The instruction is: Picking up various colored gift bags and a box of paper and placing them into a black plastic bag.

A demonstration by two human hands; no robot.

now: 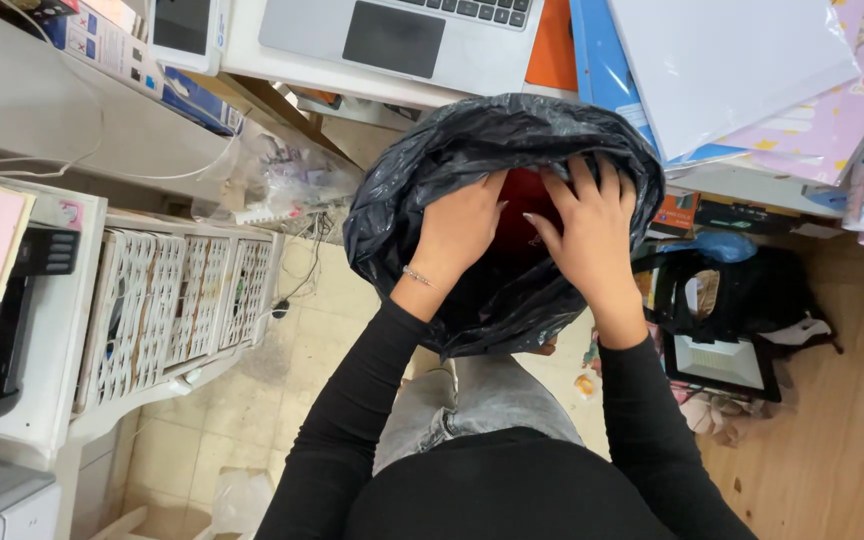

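Around both hands (527, 235), black bag (412, 190)

Head-worn view, aimed steeply down

The scene is seen from close above the hands, with the counter (282, 70) edge beyond and floor (252, 400) beneath.

Black plastic bag (422, 210): 1. Red item inside bag (522, 215): 1, kind unclear. Hands: 2, left hand (462, 232) and right hand (587, 232). Bracelet (417, 276): 1. Laptop (402, 35): 1. White lattice-front drawer unit (177, 300): 1, w/ 3 fronts. Flat floodlight (717, 362): 1.
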